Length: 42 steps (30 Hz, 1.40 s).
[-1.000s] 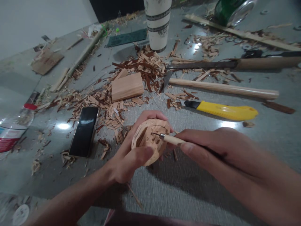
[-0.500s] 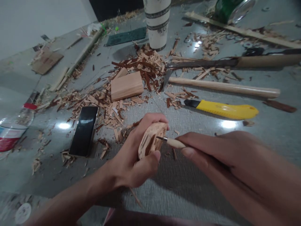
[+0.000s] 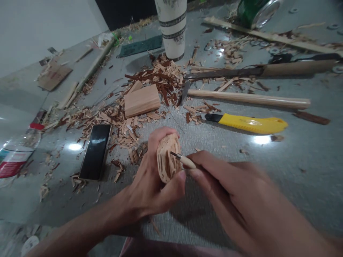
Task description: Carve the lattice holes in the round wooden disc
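Note:
My left hand (image 3: 158,178) is closed around a pale carved wood piece (image 3: 165,160), fingers behind it and thumb along its near right side. Long grooves run down the face turned toward me. Between thumb and fingers of my right hand (image 3: 222,185) is a small carving chisel (image 3: 187,162) with a light wooden handle. Its metal tip meets the grooved face of the wood, though how deep it sits I cannot tell. Beyond my hands lie a yellow utility knife (image 3: 252,123) and a smooth wood block (image 3: 142,101).
Wood shavings (image 3: 107,117) litter the table around the block. A phone (image 3: 95,151) and a plastic bottle (image 3: 20,153) are on the left. A striped cup (image 3: 173,32) stands at the back. Rightward lie a tool with a wooden handle (image 3: 249,98), a long blade (image 3: 225,73) and a green can (image 3: 254,14).
The carved piece has turned so more of its grooved face shows. My right hand and the chisel have shifted left with it. The whole view has moved slightly.

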Tool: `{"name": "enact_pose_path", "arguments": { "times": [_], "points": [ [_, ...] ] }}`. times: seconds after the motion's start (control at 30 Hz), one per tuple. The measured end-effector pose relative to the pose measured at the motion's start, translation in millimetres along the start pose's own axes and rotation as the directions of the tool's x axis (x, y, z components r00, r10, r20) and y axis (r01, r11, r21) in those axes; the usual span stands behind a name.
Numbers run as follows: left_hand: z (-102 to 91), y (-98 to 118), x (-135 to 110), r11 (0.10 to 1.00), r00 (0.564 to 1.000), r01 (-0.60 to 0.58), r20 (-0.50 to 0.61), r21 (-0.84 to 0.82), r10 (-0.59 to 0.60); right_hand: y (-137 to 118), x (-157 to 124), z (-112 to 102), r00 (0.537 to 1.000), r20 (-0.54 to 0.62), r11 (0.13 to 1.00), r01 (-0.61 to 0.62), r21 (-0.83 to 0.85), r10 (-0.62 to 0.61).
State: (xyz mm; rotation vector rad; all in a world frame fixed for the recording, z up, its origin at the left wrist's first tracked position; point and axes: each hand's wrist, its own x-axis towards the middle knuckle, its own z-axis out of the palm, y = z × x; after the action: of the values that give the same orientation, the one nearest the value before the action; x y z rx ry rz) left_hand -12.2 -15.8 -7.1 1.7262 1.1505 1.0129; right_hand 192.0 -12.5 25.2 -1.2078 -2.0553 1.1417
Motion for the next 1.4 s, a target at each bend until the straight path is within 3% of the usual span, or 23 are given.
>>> {"name": "enact_pose_path", "arguments": {
  "times": [0.13, 0.3, 0.5, 0.57, 0.63, 0.7, 0.73, 0.77, 0.87, 1.07, 1.23, 1.4],
  "points": [
    [0.6, 5, 4, 0.999, 0.999, -0.032, -0.004, 0.033, 0.032, 4, 0, 6, 0.997, -0.072, 0.998, 0.028, 0.053, -0.024],
    [-1.8, 7, 3, 0.999, 0.999, -0.027, 0.028, 0.031, 0.026, -1, 3, 6, 1.0, 0.022, 0.997, -0.015, 0.071, 0.013],
    [3.5, 4, -10, 0.999, 1.0, 0.024, 0.019, -0.023, -0.024, -4, 5, 0, 1.0, 0.003, 1.0, 0.015, 0.011, -0.015],
    [10.1, 5, -13, 0.993, 1.0, -0.01, 0.004, -0.114, 0.011, -3, 10, -13, 0.996, -0.091, 0.996, -0.008, -0.09, 0.0],
    [15.5, 6, -14, 0.952, 0.998, -0.069, -0.026, -0.298, 0.065, -1, 17, -28, 0.947, -0.321, 0.968, -0.099, -0.231, 0.02],
    [16.5, 8, -10, 0.833, 1.0, 0.016, 0.028, -0.553, -0.001, 4, 25, -41, 0.902, -0.43, 0.947, -0.162, -0.279, 0.027],
    [15.0, 10, -8, 0.749, 0.992, 0.119, 0.113, -0.651, -0.06, 6, 27, -45, 0.901, -0.433, 0.941, -0.163, -0.298, 0.019],
    [12.6, 12, -5, 0.674, 0.976, 0.208, 0.193, -0.709, -0.098, 8, 29, -47, 0.911, -0.412, 0.943, -0.141, -0.302, 0.004],
    [4.1, 15, 4, 0.475, 0.925, 0.378, 0.299, -0.795, -0.236, 11, 30, -48, 0.955, -0.287, 0.962, -0.013, -0.273, -0.069],
    [-2.0, 10, 7, 0.303, 0.887, 0.449, 0.378, -0.841, -0.266, 10, 26, -42, 0.967, -0.056, 0.923, 0.221, -0.315, -0.25],
    [-4.1, 8, 7, 0.275, 0.86, 0.493, 0.413, -0.826, -0.301, 12, 25, -37, 0.936, 0.0, 0.871, 0.327, -0.367, -0.351],
    [-3.7, 9, 8, 0.299, 0.849, 0.509, 0.416, -0.807, -0.325, 11, 20, -35, 0.929, 0.021, 0.823, 0.339, -0.455, -0.371]
  ]
}}
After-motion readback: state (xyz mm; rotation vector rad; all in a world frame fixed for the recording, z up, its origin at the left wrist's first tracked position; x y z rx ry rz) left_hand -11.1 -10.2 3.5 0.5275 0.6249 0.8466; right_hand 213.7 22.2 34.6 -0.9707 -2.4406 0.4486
